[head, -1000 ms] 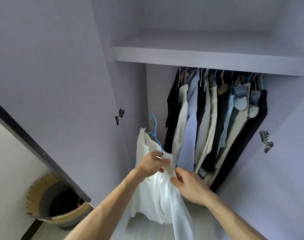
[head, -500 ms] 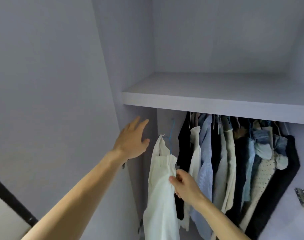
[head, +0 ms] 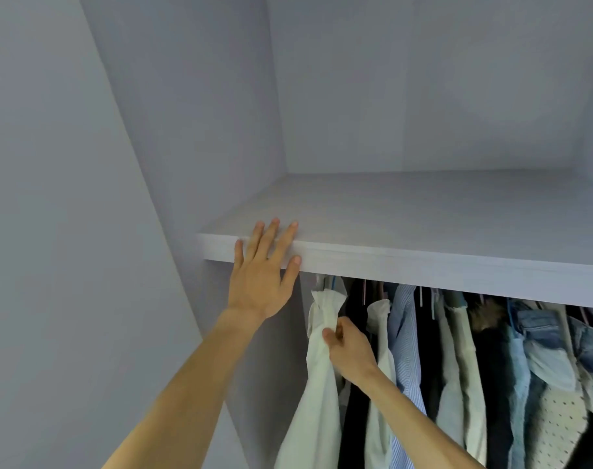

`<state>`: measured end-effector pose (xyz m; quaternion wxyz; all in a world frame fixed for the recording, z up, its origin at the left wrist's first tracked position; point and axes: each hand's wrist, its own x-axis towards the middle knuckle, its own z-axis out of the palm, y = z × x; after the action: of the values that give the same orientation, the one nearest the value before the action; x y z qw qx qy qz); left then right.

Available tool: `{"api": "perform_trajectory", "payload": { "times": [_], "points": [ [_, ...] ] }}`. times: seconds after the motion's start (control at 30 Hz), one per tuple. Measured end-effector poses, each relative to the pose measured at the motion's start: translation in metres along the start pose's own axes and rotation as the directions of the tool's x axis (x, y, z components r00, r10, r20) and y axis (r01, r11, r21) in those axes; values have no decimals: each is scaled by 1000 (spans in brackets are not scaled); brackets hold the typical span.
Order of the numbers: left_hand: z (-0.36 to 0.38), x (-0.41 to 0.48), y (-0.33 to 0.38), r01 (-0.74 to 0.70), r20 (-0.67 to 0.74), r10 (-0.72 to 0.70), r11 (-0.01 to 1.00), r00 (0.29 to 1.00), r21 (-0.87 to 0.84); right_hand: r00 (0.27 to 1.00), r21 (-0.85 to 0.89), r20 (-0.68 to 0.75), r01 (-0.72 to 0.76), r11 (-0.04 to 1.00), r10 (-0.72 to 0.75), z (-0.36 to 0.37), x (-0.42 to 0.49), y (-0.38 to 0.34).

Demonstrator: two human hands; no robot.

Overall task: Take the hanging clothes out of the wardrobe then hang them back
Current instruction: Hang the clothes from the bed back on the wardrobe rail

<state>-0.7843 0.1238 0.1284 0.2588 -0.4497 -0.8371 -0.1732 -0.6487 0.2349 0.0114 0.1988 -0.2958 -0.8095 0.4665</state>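
A white garment (head: 317, 377) hangs at the left end of the row under the wardrobe shelf (head: 423, 262); its blue hanger (head: 334, 282) peeks out just below the shelf edge. My right hand (head: 350, 350) pinches the white garment near its top. My left hand (head: 263, 269) rests flat with straight fingers on the shelf's front edge, up and to the left of the garment. The rail is hidden behind the shelf.
Several other clothes (head: 474, 367) hang tightly to the right: white, blue striped, dark, denim and dotted pieces. The wardrobe's left side wall (head: 186, 130) stands close to the white garment. The upper compartment above the shelf holds nothing visible.
The white garment rose from low in front of the wardrobe up under the shelf. My left hand let go of its hanger and moved up onto the shelf edge. The view tilted upward.
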Motion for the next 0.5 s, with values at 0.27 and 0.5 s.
{"api": "perform_trajectory", "payload": {
  "times": [0.27,0.5],
  "points": [
    [28,4,1,22,-153,-40,993,987,-114,989,28,-31,-144,989,145,5,66,20],
    [37,7,-4,4,-214,-30,993,976,-121,972,16,-56,-227,974,227,26,76,41]
  ]
}}
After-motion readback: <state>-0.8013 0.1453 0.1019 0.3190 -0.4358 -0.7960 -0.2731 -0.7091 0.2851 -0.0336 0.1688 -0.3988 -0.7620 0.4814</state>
